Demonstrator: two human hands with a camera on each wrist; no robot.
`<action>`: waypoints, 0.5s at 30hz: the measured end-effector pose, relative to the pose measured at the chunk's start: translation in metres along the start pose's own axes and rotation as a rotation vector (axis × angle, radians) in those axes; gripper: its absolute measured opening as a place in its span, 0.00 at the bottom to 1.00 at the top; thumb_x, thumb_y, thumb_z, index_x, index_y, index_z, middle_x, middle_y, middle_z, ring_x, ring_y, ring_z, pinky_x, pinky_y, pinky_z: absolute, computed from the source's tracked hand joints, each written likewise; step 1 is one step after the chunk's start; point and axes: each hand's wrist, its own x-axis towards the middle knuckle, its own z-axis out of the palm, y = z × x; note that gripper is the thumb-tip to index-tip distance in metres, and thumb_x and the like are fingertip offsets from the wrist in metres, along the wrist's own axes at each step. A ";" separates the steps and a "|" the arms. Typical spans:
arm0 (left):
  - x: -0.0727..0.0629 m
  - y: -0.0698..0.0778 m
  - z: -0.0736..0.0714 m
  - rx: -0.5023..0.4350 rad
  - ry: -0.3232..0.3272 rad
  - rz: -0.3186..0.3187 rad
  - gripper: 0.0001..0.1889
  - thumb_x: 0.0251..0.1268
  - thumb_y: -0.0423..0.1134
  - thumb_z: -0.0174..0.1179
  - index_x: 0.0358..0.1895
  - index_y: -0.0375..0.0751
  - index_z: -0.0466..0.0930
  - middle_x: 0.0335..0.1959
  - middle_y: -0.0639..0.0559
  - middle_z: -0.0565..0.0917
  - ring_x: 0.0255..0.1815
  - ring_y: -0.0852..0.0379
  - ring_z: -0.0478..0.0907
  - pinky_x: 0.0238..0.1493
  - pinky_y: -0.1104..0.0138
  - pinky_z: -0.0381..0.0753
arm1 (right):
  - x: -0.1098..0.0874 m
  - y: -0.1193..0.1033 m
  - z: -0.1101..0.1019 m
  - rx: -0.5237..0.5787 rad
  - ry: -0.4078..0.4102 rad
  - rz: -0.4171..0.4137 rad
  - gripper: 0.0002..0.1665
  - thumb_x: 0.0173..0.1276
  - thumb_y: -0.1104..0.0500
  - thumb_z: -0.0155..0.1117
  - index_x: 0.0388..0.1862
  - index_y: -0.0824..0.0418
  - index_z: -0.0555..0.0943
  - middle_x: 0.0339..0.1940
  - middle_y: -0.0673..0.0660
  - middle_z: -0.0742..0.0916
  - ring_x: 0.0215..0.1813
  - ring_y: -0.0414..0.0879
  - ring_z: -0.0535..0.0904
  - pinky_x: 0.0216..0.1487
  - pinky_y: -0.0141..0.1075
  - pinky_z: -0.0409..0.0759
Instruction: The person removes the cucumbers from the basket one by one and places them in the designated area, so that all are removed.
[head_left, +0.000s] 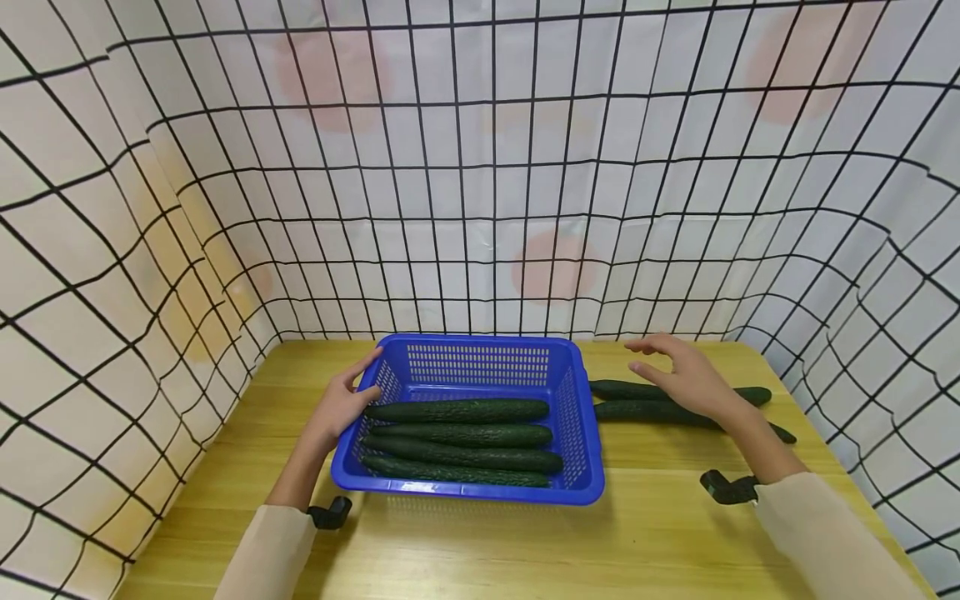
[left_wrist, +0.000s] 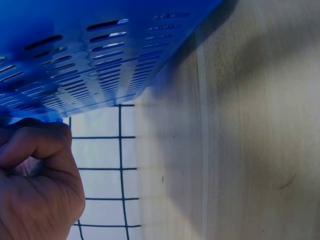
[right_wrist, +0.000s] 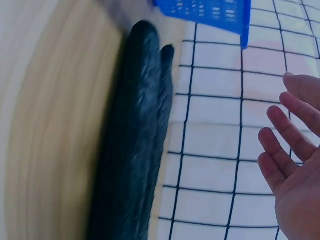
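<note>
Clearly, from my distant post I could see a blue basket point(head_left: 467, 493) at the middle of the wooden table point(head_left: 480, 554), and inside it four cucumbers point(head_left: 465, 455) were lying side by side, all of them stretched from left to right. The left hand point(head_left: 341, 410) gripped the left rim of this basket: its thumb reached over to the inner side, close to the end of the farthest cucumber, but whether the two touched, I could not tell. In my left wrist view the fingers of this hand looked curled at the rim, beside the slotted wall. The right hand point(head_left: 686, 379) was spread loosely, with the thumb apart and the fingers slightly bent, and it hung above two more cucumbers point(head_left: 652, 411), which lay on the table to the right of the basket, with their left ends just beside its wall. My right wrist view showed me that this hand was well apart from both of them. Each arm wore a light sleeve point(head_left: 817, 525), and by each wrist I noticed a small black device point(head_left: 726, 487). Behind the table and at both sides stood a black wire grid point(head_left: 493, 219) before a white cloth point(head_left: 472, 67) with pale round patches.
</note>
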 end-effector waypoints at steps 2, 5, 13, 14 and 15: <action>0.000 0.001 0.000 -0.001 0.002 0.001 0.39 0.71 0.35 0.57 0.80 0.71 0.59 0.69 0.28 0.73 0.32 0.51 0.86 0.32 0.59 0.89 | 0.005 -0.006 0.001 0.012 -0.009 -0.007 0.27 0.78 0.48 0.61 0.68 0.60 0.78 0.64 0.62 0.82 0.65 0.61 0.75 0.64 0.65 0.73; 0.000 0.001 0.001 0.005 0.005 0.008 0.39 0.70 0.34 0.57 0.80 0.71 0.59 0.68 0.28 0.74 0.32 0.51 0.86 0.32 0.60 0.89 | 0.013 -0.017 0.004 0.033 -0.019 -0.024 0.26 0.78 0.48 0.61 0.68 0.59 0.78 0.64 0.61 0.82 0.65 0.60 0.76 0.66 0.64 0.72; -0.001 0.000 0.002 0.013 0.010 0.011 0.38 0.70 0.34 0.57 0.80 0.71 0.61 0.69 0.29 0.74 0.31 0.51 0.86 0.32 0.60 0.89 | 0.031 -0.047 0.013 0.074 -0.058 -0.071 0.27 0.78 0.49 0.61 0.70 0.60 0.77 0.67 0.62 0.81 0.66 0.60 0.76 0.70 0.61 0.72; -0.001 0.001 0.002 0.012 0.010 0.011 0.38 0.70 0.34 0.57 0.80 0.71 0.60 0.69 0.30 0.73 0.31 0.52 0.86 0.32 0.60 0.89 | 0.034 -0.050 0.015 0.080 -0.066 -0.069 0.28 0.78 0.49 0.62 0.70 0.60 0.77 0.67 0.61 0.81 0.66 0.60 0.76 0.70 0.61 0.72; -0.001 0.001 0.002 0.010 0.008 0.010 0.39 0.70 0.34 0.57 0.80 0.71 0.60 0.70 0.30 0.73 0.31 0.52 0.86 0.31 0.60 0.89 | 0.036 -0.054 0.016 0.087 -0.073 -0.069 0.28 0.77 0.48 0.62 0.71 0.59 0.76 0.68 0.61 0.81 0.67 0.60 0.76 0.70 0.61 0.72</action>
